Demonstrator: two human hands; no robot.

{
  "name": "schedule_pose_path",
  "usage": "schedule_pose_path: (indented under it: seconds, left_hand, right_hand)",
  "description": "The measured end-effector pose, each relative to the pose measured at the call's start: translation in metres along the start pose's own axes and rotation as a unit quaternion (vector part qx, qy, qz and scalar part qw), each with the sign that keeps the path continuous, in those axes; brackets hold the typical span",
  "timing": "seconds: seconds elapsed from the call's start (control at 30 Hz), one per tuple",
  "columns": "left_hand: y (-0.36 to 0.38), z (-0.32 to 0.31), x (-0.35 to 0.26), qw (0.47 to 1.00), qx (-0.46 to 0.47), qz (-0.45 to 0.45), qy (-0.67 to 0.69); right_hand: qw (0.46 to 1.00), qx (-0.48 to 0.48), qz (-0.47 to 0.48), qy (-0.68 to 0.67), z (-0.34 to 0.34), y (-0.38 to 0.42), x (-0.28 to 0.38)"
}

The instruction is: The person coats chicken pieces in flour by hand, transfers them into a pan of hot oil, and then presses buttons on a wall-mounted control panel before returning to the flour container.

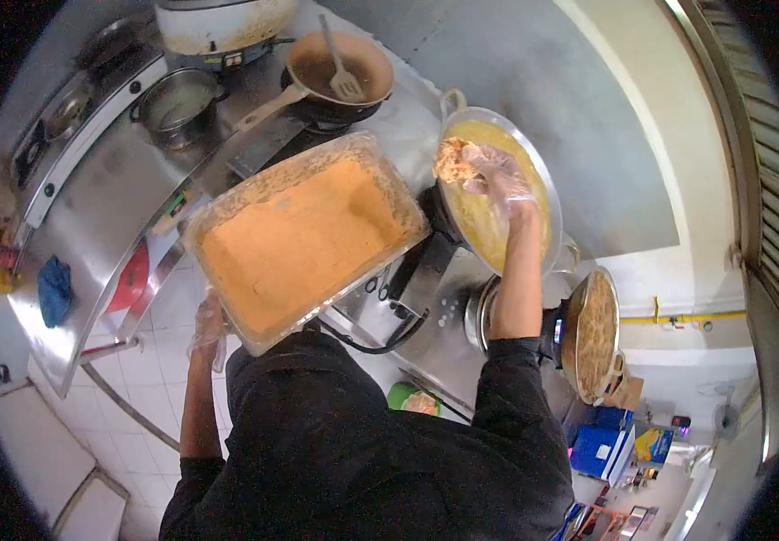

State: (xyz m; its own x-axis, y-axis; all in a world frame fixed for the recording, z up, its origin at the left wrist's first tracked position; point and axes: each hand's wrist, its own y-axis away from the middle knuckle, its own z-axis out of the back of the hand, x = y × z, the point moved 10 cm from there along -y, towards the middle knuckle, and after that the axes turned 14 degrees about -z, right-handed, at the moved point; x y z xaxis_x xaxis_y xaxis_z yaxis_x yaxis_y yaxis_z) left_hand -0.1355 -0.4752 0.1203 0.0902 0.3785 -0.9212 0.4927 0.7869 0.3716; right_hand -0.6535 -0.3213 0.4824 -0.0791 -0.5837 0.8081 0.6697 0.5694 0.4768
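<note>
My right hand (pixel 500 177), in a clear plastic glove, is closed around a craggy, flour-coated piece of food (pixel 453 160). It holds the piece over a large two-handled pan (pixel 547 194) of yellowish, foamy oil. At the left, my gloved left hand (pixel 208 326) grips the lower left side of a clear plastic tub (pixel 268 345). Orange breading flour (pixel 304 239) fills the tub, with clumps along its far edge. The tub tilts in front of my body, and its side hides part of my left fingers.
A frying pan (pixel 373 56) with a slotted turner (pixel 346 86) sits behind the tub, beside a small pot (pixel 176 106) and a cooker (pixel 224 32). To the right stands another pan of bubbling brown food (pixel 595 329). A blue cloth (pixel 54 290) lies on the left counter.
</note>
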Motion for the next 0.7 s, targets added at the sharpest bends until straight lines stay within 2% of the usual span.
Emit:
schedule_pose_path:
  seconds: [0.1,0.13,0.2,0.27,0.3,0.33,0.4,0.5,0.57,0.6,0.63,0.7]
  left_hand:
    - [0.010,-0.002,-0.017,0.999,-0.024,0.014,-0.026]
    - [-0.003,0.004,-0.003,0.994,0.009,-0.060,-0.093]
    - [-0.010,0.014,0.013,0.976,0.054,-0.101,-0.183]
    - [0.003,-0.007,-0.024,0.970,0.060,-0.015,-0.235]
    - [0.017,-0.012,-0.053,0.962,0.057,0.043,-0.264]
    - [0.014,-0.003,-0.044,0.957,0.054,0.025,-0.285]
    - [0.000,0.003,-0.013,0.943,0.056,-0.013,-0.328]
    - [0.007,0.008,-0.016,0.955,-0.008,0.039,-0.294]
    - [0.008,-0.001,-0.022,0.942,0.024,-0.022,-0.333]
    - [0.005,-0.003,-0.027,0.933,0.038,-0.054,-0.353]
    - [0.001,0.003,-0.024,0.937,0.027,-0.030,-0.348]
    - [0.003,0.007,-0.020,0.943,0.006,0.024,-0.332]
  right_hand:
    - [0.998,0.030,-0.030,0.039,-0.032,-0.017,-0.015]
    - [0.996,0.065,-0.051,0.046,-0.061,-0.015,-0.020]
    - [0.992,0.078,-0.063,0.072,-0.111,-0.041,-0.050]
    - [0.989,0.112,-0.050,0.086,-0.171,-0.061,-0.068]
    - [0.961,0.072,0.084,0.254,-0.199,-0.069,-0.061]
    - [0.887,0.025,0.221,0.404,-0.233,-0.078,-0.059]
    - [0.768,-0.057,0.355,0.530,-0.298,-0.112,-0.100]
    - [0.779,-0.125,0.324,0.522,-0.393,-0.118,-0.148]
    - [0.729,-0.090,0.309,0.604,-0.451,-0.114,-0.195]
    - [0.701,-0.078,0.350,0.616,-0.469,-0.097,-0.203]
    - [0.672,-0.065,0.390,0.626,-0.483,-0.079,-0.211]
    - [0.680,-0.017,0.366,0.635,-0.490,-0.056,-0.217]
